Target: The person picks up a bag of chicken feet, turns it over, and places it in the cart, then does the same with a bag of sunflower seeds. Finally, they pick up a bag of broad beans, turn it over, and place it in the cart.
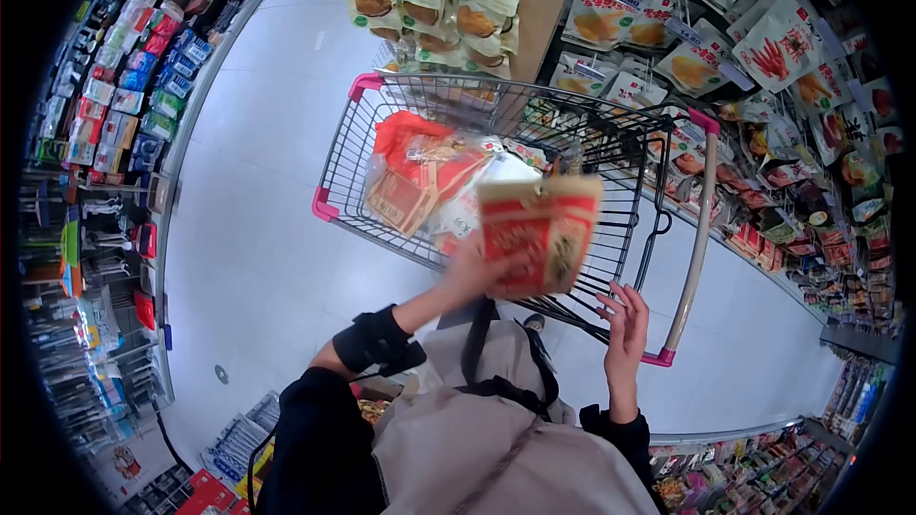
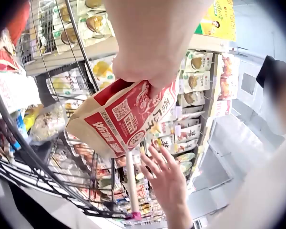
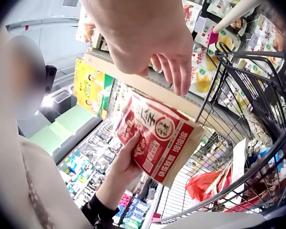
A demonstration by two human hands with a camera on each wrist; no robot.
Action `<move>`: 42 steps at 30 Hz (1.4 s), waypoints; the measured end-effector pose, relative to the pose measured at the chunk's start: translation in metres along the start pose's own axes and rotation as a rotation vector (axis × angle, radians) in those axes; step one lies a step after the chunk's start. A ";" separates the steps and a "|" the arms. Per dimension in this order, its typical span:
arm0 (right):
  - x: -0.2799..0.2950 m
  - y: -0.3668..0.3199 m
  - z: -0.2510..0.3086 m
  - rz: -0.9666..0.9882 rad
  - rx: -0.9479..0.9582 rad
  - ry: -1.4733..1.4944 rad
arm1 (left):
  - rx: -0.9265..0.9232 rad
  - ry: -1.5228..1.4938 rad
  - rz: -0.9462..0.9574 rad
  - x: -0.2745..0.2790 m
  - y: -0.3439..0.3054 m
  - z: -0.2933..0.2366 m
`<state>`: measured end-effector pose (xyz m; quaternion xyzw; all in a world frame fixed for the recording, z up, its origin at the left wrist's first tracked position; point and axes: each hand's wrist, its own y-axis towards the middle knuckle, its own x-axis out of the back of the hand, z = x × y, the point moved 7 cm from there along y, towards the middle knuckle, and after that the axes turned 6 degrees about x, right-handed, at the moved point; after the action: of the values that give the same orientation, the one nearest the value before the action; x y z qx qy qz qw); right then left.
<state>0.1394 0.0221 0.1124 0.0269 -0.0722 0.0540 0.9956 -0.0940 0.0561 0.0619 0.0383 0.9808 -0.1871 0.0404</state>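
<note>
A red and kraft-brown paper bag of sunflower seeds (image 1: 542, 234) is held over the near side of the shopping cart (image 1: 401, 240). My left hand (image 1: 474, 269) grips the bag by its side, and the printed text faces out in the right wrist view, where the thumb lies across the front of the bag (image 3: 155, 136). My right hand (image 1: 625, 324) is beside the cart's near rail, left of the handle (image 1: 701, 229), with fingers spread and nothing in them. In the left wrist view, the right hand (image 2: 168, 183) appears below the bag (image 2: 126, 119), apart from it.
Inside the cart lie a red plastic bag (image 1: 405, 133), another brown-and-red paper bag (image 1: 405, 200) and white packs. Hanging food pouches (image 1: 482, 0) and shelves of snack packs (image 1: 701, 67) stand beyond and to the right. A shelf of small packaged goods (image 1: 124, 86) lines the left.
</note>
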 end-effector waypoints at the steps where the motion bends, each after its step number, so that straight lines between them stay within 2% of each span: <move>1: 0.002 0.002 -0.001 -0.006 -0.013 -0.012 | -0.012 0.042 -0.138 0.020 0.011 -0.013; 2: 0.003 0.003 -0.002 -0.013 -0.026 -0.023 | -0.025 0.086 -0.276 0.040 0.021 -0.026; 4: 0.004 0.004 -0.005 -0.019 -0.050 -0.037 | -0.032 -0.104 -0.303 0.078 0.056 -0.003; 5: 0.005 0.005 -0.006 -0.020 -0.062 -0.041 | -0.138 -0.134 -0.409 0.099 0.074 0.007; 6: 0.005 0.005 -0.007 -0.021 -0.075 -0.044 | -0.067 -0.230 -0.435 0.110 0.084 0.011; 8: 0.004 0.005 -0.009 -0.026 -0.097 -0.055 | -0.160 -0.212 -0.500 0.143 0.115 0.035; 11: 0.004 0.001 -0.015 -0.060 -0.134 -0.061 | -0.067 0.037 -0.545 0.164 0.140 0.052; 14: 0.004 -0.004 -0.020 -0.121 -0.185 -0.032 | 0.111 0.271 -0.449 0.159 0.150 0.054; 17: 0.005 -0.007 -0.024 -0.131 -0.146 -0.067 | -0.095 0.566 -0.465 0.171 0.178 0.099; 18: 0.005 -0.008 -0.025 -0.143 -0.146 -0.057 | -0.140 0.578 -0.510 0.174 0.184 0.110; 20: 0.004 -0.010 -0.027 -0.166 -0.145 -0.036 | 0.057 0.301 -0.493 0.188 0.213 0.182; 22: 0.004 -0.009 -0.026 -0.184 -0.154 -0.049 | 0.273 0.008 -0.452 0.177 0.219 0.202; 24: 0.003 -0.010 -0.027 -0.192 -0.167 -0.066 | 0.413 -0.155 -0.449 0.165 0.216 0.217; 27: 0.005 -0.013 -0.029 -0.199 -0.188 -0.092 | 0.444 -0.240 -0.462 0.168 0.241 0.268; 29: 0.006 -0.015 -0.029 -0.209 -0.194 -0.098 | 0.331 -0.271 -0.546 0.179 0.270 0.324; 31: 0.008 -0.017 -0.026 -0.224 -0.205 -0.096 | 0.382 -0.340 -0.497 0.158 0.264 0.301; 32: 0.010 -0.019 -0.026 -0.232 -0.218 -0.096 | 0.445 -0.280 -0.511 0.157 0.265 0.303; 33: 0.012 -0.019 -0.027 -0.239 -0.233 -0.095 | 0.509 -0.217 -0.526 0.161 0.267 0.308; 36: 0.019 -0.024 -0.032 -0.268 -0.251 -0.100 | 0.529 0.100 -0.690 0.191 0.277 0.356; 38: 0.021 -0.030 -0.035 -0.269 -0.262 -0.122 | 0.573 0.016 -0.671 0.173 0.253 0.323; 42: 0.023 -0.034 -0.038 -0.268 -0.273 -0.113 | 0.556 -0.163 -0.607 0.163 0.248 0.310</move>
<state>0.1710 -0.0068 0.0771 -0.0959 -0.1305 -0.0910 0.9826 -0.2131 0.1809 -0.3309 -0.2580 0.8533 -0.4504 0.0489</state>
